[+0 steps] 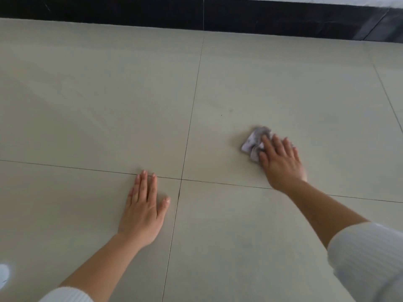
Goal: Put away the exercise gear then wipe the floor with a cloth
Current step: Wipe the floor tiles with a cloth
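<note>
Beige tile floor carries my left hand, spread flat and empty beside the grout cross as a brace. Rightward, my right hand presses splayed fingers on the crumpled grey cloth, well short of the dark far edge. The cloth's long axis runs near-left to far-right. Half-covered, it could bunch or slip out, I judge.

Small crumpled cloth, pale lilac-grey with darker folds, bunched into a wad and lying on the floor. Pressed flat under spread fingers, its left half showing free. Floor of large glossy beige tiles with thin dark grout lines, cloth sitting well inside one tile, near no joint. Edges slightly blurred.
</note>
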Motion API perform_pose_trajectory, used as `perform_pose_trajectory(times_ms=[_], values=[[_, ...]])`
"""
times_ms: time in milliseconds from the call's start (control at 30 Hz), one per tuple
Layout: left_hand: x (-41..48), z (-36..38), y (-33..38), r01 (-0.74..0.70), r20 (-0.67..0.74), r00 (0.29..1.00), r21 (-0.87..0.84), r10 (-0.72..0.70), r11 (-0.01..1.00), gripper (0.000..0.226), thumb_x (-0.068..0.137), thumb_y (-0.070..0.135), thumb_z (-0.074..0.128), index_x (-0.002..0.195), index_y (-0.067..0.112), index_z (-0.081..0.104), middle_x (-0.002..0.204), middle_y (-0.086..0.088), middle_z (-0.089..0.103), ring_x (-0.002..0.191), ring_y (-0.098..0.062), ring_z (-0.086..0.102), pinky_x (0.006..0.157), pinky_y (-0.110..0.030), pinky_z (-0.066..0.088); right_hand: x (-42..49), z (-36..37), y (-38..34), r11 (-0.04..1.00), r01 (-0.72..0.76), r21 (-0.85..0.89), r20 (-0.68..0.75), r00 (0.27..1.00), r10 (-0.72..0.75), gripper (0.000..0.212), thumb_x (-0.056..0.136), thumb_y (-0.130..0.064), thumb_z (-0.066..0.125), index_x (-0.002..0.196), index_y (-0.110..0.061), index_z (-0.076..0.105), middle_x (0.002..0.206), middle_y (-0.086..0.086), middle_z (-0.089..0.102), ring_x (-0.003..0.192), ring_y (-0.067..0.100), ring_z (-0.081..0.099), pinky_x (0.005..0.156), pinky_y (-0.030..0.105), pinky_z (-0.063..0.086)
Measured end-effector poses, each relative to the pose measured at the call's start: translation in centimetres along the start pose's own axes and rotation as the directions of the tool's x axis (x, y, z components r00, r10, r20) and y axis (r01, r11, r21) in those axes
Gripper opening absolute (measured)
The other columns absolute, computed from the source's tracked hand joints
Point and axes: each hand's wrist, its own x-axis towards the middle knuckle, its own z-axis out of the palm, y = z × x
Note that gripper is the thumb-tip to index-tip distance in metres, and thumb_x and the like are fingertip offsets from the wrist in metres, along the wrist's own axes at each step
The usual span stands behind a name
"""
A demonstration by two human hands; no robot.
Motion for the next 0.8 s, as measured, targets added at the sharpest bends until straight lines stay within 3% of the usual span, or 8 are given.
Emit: perform_pose_trajectory(times_ms=[100, 167, 267, 367, 467, 533, 667, 800], values=[[0.0, 0.2, -0.2, -0.013, -0.048, 0.999, -0.023, 0.012, 1.000, 0.081, 0.079, 0.068, -0.011, 0.142, 0.018, -0.020, 0.150, 0.003, -0.029, 0.140, -0.010, -0.025, 0.113, -0.027, -0.014, 1.8, -0.6, -2.8, 0.975, -0.198, 0.104, 0.058, 0.979, 0.193, 0.056, 0.101, -0.041, 0.013, 0.152, -0.029, -0.006, 0.161, 0.003, -0.008, 0.146, 0.032, -0.013, 0.118, 0.043, -0.007], [0.0, 0.3, 0.0, -0.016, -0.071, 0.997, -0.059, 0.012, 0.998, 0.078, 0.083, 0.064, -0.004, 0.146, 0.019, -0.014, 0.152, 0.004, -0.025, 0.142, -0.009, -0.021, 0.114, -0.026, -0.012, 1.7, -0.4, -6.3, 0.977, -0.159, 0.141, 0.085, 0.985, 0.148, 0.056, 0.101, -0.041, 0.014, 0.152, -0.029, -0.007, 0.160, 0.005, -0.011, 0.144, 0.035, -0.015, 0.118, 0.044, -0.010], [0.3, 0.3, 0.3, 0.008, -0.146, 0.989, -0.155, -0.031, 0.988, 0.072, 0.090, 0.053, 0.008, 0.152, 0.015, 0.011, 0.159, -0.001, 0.003, 0.147, -0.014, 0.001, 0.117, -0.031, 0.000, -1.6, 1.8, -11.3, 0.973, 0.229, 0.043, 0.078, 0.970, -0.231, 0.057, 0.098, -0.042, 0.009, 0.153, -0.028, 0.000, 0.161, 0.005, -0.005, 0.145, 0.037, -0.010, 0.118, 0.044, -0.005], [2.7, -0.5, 0.3, 0.023, -0.239, 0.969, -0.192, -0.070, 0.981, 0.064, 0.094, 0.042, 0.018, 0.146, 0.006, 0.029, 0.152, -0.014, 0.029, 0.142, -0.027, 0.022, 0.116, -0.044, 0.017, -5.8, 3.5, -13.3, 0.762, 0.646, -0.043, 0.075, 0.762, -0.643, 0.056, 0.092, -0.042, 0.026, 0.146, -0.028, 0.033, 0.152, 0.005, 0.034, 0.140, 0.039, 0.027, 0.114, 0.052, 0.024], [7.0, -1.9, 0.8, 0.050, -0.274, 0.957, -0.173, -0.097, 0.984, 0.064, 0.093, 0.039, 0.021, 0.144, 0.002, 0.032, 0.150, -0.021, 0.029, 0.140, -0.035, 0.024, 0.114, -0.047, 0.017, -5.5, 4.3, -10.9, 0.563, 0.821, -0.095, 0.145, 0.571, -0.808, 0.049, 0.097, -0.042, 0.031, 0.144, -0.034, 0.035, 0.152, -0.003, 0.035, 0.143, 0.028, 0.025, 0.118, 0.042, 0.019], [9.8, -2.6, 1.0, -0.001, -0.283, 0.959, -0.091, -0.025, 0.996, 0.065, 0.093, 0.040, 0.020, 0.145, 0.002, 0.031, 0.152, -0.022, 0.024, 0.142, -0.036, 0.020, 0.114, -0.047, 0.014, -3.6, 3.7, -8.1, 0.608, 0.785, -0.122, 0.097, 0.619, -0.780, 0.048, 0.099, -0.042, 0.028, 0.146, -0.032, 0.034, 0.153, -0.004, 0.034, 0.144, 0.025, 0.024, 0.117, 0.038, 0.017], [15.2, -3.7, 1.2, -0.011, -0.230, 0.973, -0.035, 0.003, 0.999, 0.057, 0.100, 0.037, 0.022, 0.150, 0.010, 0.018, 0.158, -0.016, 0.007, 0.146, -0.030, 0.004, 0.118, -0.042, 0.004, 1.1, 1.3, -1.9, 0.911, 0.396, -0.118, -0.042, 0.914, -0.403, 0.053, 0.099, -0.049, 0.009, 0.150, -0.034, 0.008, 0.158, -0.003, 0.019, 0.147, 0.021, 0.008, 0.119, 0.033, 0.010], [17.5, -3.3, 1.8, 0.094, -0.328, 0.938, -0.084, -0.116, 0.992, 0.056, 0.100, 0.036, 0.030, 0.150, 0.013, 0.021, 0.158, -0.015, 0.011, 0.146, -0.029, 0.007, 0.118, -0.042, 0.007, 7.8, -1.6, 0.7, 0.999, 0.039, 0.021, -0.060, 0.998, -0.037, 0.054, 0.099, -0.049, 0.011, 0.151, -0.037, 0.000, 0.161, -0.005, -0.001, 0.147, 0.019, -0.008, 0.120, 0.032, -0.001]])
